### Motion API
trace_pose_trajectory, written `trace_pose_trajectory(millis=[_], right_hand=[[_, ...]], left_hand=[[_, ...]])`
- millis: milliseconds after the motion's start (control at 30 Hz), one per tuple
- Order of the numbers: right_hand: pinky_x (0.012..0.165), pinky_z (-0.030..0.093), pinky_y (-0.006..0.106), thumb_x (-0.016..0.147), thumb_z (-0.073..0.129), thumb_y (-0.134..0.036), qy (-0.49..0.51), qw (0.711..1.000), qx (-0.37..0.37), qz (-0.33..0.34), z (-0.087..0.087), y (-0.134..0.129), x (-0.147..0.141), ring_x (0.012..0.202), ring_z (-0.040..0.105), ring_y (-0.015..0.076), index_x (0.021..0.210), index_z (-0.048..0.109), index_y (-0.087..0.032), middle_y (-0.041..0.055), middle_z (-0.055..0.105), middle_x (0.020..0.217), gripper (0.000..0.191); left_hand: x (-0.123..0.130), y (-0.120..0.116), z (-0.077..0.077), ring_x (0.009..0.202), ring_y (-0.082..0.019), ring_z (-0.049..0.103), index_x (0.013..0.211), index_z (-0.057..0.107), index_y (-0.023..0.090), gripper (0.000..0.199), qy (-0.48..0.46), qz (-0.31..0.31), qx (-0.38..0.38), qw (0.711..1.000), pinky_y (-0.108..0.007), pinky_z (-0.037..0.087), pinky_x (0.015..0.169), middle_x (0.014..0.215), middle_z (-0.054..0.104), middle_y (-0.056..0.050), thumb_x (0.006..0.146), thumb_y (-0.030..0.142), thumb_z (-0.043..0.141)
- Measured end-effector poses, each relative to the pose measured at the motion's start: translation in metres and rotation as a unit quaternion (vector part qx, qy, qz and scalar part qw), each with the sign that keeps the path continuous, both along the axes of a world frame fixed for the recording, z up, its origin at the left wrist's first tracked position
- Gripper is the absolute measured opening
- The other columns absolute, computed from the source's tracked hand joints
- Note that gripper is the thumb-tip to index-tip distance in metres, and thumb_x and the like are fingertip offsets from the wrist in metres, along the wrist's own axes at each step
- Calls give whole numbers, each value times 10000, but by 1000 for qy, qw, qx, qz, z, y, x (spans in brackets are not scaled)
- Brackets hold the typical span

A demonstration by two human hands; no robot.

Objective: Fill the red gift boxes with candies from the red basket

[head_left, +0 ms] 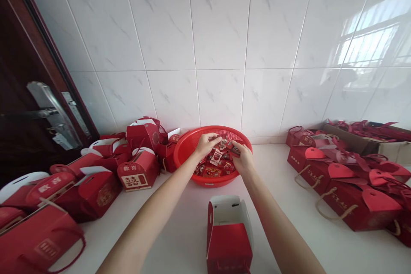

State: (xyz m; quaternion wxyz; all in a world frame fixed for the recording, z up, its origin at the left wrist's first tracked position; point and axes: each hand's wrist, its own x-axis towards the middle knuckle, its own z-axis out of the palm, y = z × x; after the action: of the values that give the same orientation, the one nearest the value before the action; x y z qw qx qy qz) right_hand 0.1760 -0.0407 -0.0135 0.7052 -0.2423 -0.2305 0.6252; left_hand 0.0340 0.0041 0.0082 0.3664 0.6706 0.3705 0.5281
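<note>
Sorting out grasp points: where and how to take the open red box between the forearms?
Probably the lower body of the open red box, squeezed from left and right together: it is boxy and upright, while the raised side flaps look thin and could bend. From above looks worse, since the top is open.

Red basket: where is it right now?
Head view: just below centre, the red basket sits on the white table by the tiled wall, beyond the open red box, with the left hand and right hand over it.

Home suggested by door (19, 66) left of red basket (182, 150), marbled wall tiles (221, 38) behind it, window reflection (367, 49) to its right.
</note>
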Motion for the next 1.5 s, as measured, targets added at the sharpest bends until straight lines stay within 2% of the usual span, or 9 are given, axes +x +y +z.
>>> trace_pose_trajectory(millis=[233, 400, 567, 700, 867, 967, 1100, 1267, 1500], right_hand=[[698, 576, 321, 610, 829, -167, -24, 999, 22, 35, 1, -2, 2, 787, 691, 199, 649, 638, -187, 22, 735, 738, 196], [626, 559, 297, 585, 828, -163, -15, 1000, 4, 6, 2, -3, 0, 728, 679, 191, 614, 597, -191, 20, 718, 698, 234], [617, 553, 266, 587, 800, -140, -22, 1000, 6, -15, 4, -5, -2, 702, 661, 165, 636, 631, -186, 15, 714, 704, 181], [674, 565, 284, 594, 790, -126, -9, 999, -2, -43, 4, -4, -3, 731, 670, 163, 637, 626, -189, 2, 713, 714, 180], [753, 581, 334, 618, 800, -156, -28, 998, 13, -50, 1, -2, -2, 762, 677, 166, 667, 635, -198, -12, 712, 732, 178], [707, 576, 310, 607, 811, -180, -32, 998, 28, -38, -1, -2, -2, 758, 676, 171, 695, 654, -199, 1, 726, 756, 181], [635, 559, 280, 575, 804, -172, -26, 998, 29, -40, 0, -3, -3, 732, 668, 178, 682, 668, -197, 12, 728, 737, 175], [655, 561, 285, 577, 807, -157, -26, 999, 15, -42, 3, -4, -3, 731, 670, 175, 657, 653, -198, 6, 720, 727, 178], [629, 547, 271, 577, 807, -158, -21, 999, 21, -39, 5, -6, -3, 724, 662, 171, 655, 658, -197, 7, 723, 730, 173]], left_hand=[[2, -4, 2, 679, -160, 613, 679, 690, 166, 313, -46, -26, -12, 999, -280, 478, 678, 685, 682, -2, 613, 451, 805], [2, -6, 4, 690, -167, 633, 737, 723, 166, 289, -65, -45, -34, 996, -288, 488, 684, 725, 713, -12, 627, 421, 802], [4, -9, 4, 705, -180, 648, 787, 741, 149, 301, -44, -97, -57, 993, -301, 496, 688, 749, 726, -27, 644, 404, 815], [4, -9, 4, 734, -182, 658, 798, 730, 150, 324, -62, -78, -37, 994, -307, 510, 714, 775, 731, -27, 651, 425, 821], [4, -9, 6, 730, -174, 671, 765, 691, 158, 295, -124, -80, -77, 986, -315, 531, 743, 761, 725, -18, 612, 358, 844], [4, -11, 6, 713, -169, 668, 768, 701, 156, 273, -127, -90, -98, 983, -303, 524, 721, 753, 724, -18, 612, 333, 838], [4, -11, 6, 675, -163, 650, 743, 719, 140, 311, -102, -98, -99, 985, -289, 502, 672, 726, 721, -27, 605, 385, 852], [3, -9, 6, 669, -167, 641, 710, 722, 140, 323, -80, -100, -71, 989, -295, 490, 677, 701, 718, -25, 584, 402, 862], [3, -13, 8, 689, -185, 664, 735, 732, 145, 300, -101, -93, -114, 984, -321, 508, 712, 726, 733, -36, 584, 374, 853]])
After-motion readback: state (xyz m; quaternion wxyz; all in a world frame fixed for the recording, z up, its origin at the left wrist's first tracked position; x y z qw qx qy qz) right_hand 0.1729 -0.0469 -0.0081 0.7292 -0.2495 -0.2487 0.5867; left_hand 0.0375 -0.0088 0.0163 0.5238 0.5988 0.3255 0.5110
